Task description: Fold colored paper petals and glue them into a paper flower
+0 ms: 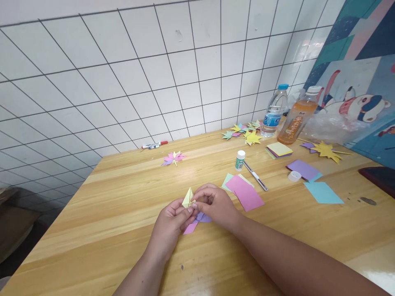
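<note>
A small piece of folded yellow paper (188, 197) is held up between my two hands, its pointed tip upward. My left hand (174, 216) grips it from below with thumb and fingers closed. On its right side, the thumb and bent fingers of my right hand (214, 204) pinch the paper's edge. Beneath the hands lie purple folded paper (204, 218) and pink folded paper (190, 228), partly covered by the fingers. Just right of my right hand are a pink sheet (247, 194) and a pale green sheet (227, 181) under it.
A glue bottle (240, 161) stands by a utility knife (256, 176). Behind are a pink paper leaf (173, 158), markers (154, 145) and several paper leaves (243, 132). Rightward stand a water bottle (273, 113), an orange drink bottle (298, 117), a paper stack (279, 149) and a blue sheet (323, 193).
</note>
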The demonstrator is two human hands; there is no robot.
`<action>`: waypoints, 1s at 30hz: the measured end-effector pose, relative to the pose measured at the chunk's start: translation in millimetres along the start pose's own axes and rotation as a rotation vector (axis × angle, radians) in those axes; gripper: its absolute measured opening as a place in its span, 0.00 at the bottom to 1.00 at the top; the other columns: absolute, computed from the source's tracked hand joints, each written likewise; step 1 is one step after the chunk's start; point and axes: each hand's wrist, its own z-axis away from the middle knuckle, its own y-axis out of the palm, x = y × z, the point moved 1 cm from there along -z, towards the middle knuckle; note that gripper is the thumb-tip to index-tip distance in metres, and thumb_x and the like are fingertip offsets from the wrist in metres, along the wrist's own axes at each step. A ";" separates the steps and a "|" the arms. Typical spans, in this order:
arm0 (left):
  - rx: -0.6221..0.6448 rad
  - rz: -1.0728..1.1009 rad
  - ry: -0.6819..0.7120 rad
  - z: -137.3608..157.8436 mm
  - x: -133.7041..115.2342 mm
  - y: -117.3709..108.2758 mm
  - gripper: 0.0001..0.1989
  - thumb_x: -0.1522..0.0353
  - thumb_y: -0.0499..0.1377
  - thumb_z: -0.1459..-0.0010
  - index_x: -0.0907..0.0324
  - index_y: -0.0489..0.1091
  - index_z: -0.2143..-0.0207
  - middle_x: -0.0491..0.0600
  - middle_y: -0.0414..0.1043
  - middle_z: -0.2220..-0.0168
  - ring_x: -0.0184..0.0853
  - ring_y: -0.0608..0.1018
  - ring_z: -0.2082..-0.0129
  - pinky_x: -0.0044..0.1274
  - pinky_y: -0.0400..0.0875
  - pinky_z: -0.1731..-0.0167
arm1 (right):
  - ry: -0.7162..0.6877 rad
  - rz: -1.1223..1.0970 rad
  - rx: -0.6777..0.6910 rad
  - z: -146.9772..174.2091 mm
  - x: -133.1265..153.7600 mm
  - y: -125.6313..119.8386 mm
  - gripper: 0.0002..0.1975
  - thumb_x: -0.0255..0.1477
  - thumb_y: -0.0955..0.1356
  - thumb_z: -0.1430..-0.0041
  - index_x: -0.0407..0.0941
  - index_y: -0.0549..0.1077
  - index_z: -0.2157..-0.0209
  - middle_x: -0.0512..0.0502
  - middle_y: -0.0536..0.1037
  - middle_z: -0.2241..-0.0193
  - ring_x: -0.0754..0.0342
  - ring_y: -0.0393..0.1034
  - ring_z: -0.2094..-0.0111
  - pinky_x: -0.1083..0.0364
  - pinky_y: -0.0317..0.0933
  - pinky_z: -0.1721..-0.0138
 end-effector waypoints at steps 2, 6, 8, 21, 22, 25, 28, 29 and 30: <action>-0.003 0.012 -0.003 0.2 -0.6 0.3 0.15 0.70 0.68 0.57 0.62 0.73 0.64 0.51 0.79 0.69 0.31 0.79 0.67 0.17 0.72 0.66 | -0.017 -0.041 -0.007 0.8 0.5 0.2 0.05 0.22 0.71 0.54 0.45 0.77 0.74 0.48 0.74 0.69 0.57 0.70 0.69 0.57 0.65 0.68; 0.024 -0.009 -0.011 1.5 -0.4 -0.4 0.13 0.68 0.66 0.54 0.62 0.74 0.64 0.50 0.78 0.69 0.30 0.79 0.67 0.16 0.72 0.65 | -0.017 -0.127 -0.015 0.8 -0.8 -0.2 0.02 0.24 0.72 0.55 0.45 0.77 0.76 0.48 0.74 0.70 0.56 0.70 0.68 0.57 0.65 0.67; 0.041 -0.036 -0.015 2.2 0.2 -0.8 0.12 0.67 0.66 0.52 0.63 0.74 0.64 0.51 0.78 0.69 0.30 0.79 0.67 0.17 0.72 0.64 | -0.009 -0.094 -0.022 0.7 -1.7 -0.5 0.01 0.26 0.72 0.56 0.45 0.76 0.77 0.48 0.74 0.71 0.56 0.70 0.69 0.58 0.64 0.69; -0.103 -0.057 0.050 -2.0 2.1 1.0 0.17 0.64 0.68 0.56 0.61 0.70 0.65 0.45 0.76 0.76 0.28 0.78 0.72 0.16 0.73 0.72 | 0.261 -0.070 0.046 4.3 -0.3 3.7 0.09 0.32 0.70 0.53 0.42 0.74 0.69 0.50 0.75 0.78 0.58 0.68 0.77 0.61 0.61 0.76; -0.108 -0.071 0.060 -2.0 2.3 1.1 0.17 0.64 0.68 0.57 0.61 0.70 0.64 0.45 0.76 0.76 0.28 0.79 0.72 0.15 0.73 0.72 | 0.271 -0.098 0.040 3.9 -1.3 3.9 0.09 0.32 0.70 0.53 0.42 0.74 0.70 0.50 0.76 0.77 0.58 0.69 0.76 0.60 0.61 0.75; -0.110 -0.095 0.068 -1.5 2.5 1.2 0.18 0.63 0.68 0.57 0.60 0.69 0.65 0.44 0.75 0.77 0.28 0.79 0.72 0.15 0.72 0.72 | 0.294 -0.099 0.030 3.1 -3.5 4.2 0.08 0.32 0.69 0.54 0.42 0.74 0.72 0.49 0.77 0.76 0.57 0.69 0.76 0.60 0.61 0.76; -0.108 -0.105 0.055 -0.8 2.9 0.1 0.17 0.63 0.67 0.56 0.60 0.69 0.66 0.45 0.76 0.75 0.28 0.79 0.71 0.15 0.72 0.72 | 0.287 -0.056 0.021 2.7 -4.7 4.8 0.08 0.32 0.69 0.54 0.42 0.74 0.71 0.49 0.76 0.76 0.57 0.68 0.77 0.60 0.59 0.77; -0.105 -0.104 0.051 -0.7 3.1 -0.4 0.16 0.63 0.67 0.55 0.60 0.69 0.66 0.46 0.77 0.74 0.28 0.79 0.71 0.15 0.72 0.71 | 0.278 -0.058 0.015 2.7 -5.2 5.1 0.08 0.32 0.69 0.54 0.42 0.75 0.71 0.49 0.76 0.76 0.57 0.68 0.76 0.60 0.59 0.76; -0.098 -0.100 0.049 -0.7 3.3 -0.7 0.16 0.63 0.67 0.55 0.61 0.69 0.66 0.47 0.77 0.74 0.28 0.79 0.71 0.15 0.72 0.71 | 0.269 -0.069 0.010 2.6 -5.6 5.3 0.08 0.32 0.69 0.54 0.42 0.75 0.71 0.48 0.76 0.75 0.57 0.68 0.76 0.60 0.60 0.76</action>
